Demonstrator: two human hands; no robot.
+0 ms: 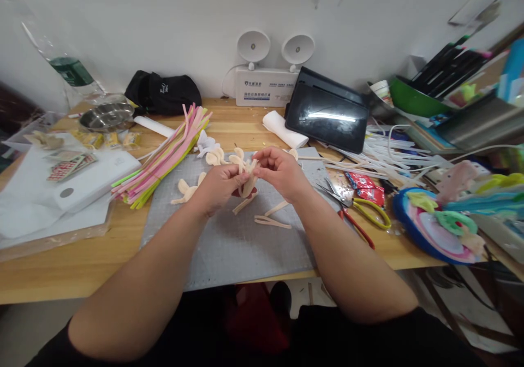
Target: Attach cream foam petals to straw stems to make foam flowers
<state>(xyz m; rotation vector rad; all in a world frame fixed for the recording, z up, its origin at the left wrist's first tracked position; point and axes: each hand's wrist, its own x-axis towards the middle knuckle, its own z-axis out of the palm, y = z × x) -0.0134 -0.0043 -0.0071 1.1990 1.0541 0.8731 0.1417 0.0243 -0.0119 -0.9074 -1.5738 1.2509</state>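
Over the grey cutting mat (pixel 229 252), my left hand (pixel 223 187) pinches a cream pipe cleaner (pixel 248 184) bent into loops. The fingers of my right hand (pixel 280 173) are closed on the same piece from the other side. Something dark red shows just under the left fingers; I cannot make out what it is. Cream looped pieces (pixel 187 191) lie left of my left hand, and more (pixel 215 157) lie behind it. Below my right hand rests a folded cream pipe cleaner (pixel 273 222) on the mat.
A bundle of pink and yellow-green pipe cleaners (pixel 164 162) lies left of the mat. To the right are scissors (pixel 333 192), yellow- and red-handled pliers (pixel 370 211) and white stems (pixel 385 154). A black tablet (pixel 327 110) leans at the back beside an emergency light (pixel 266 86).
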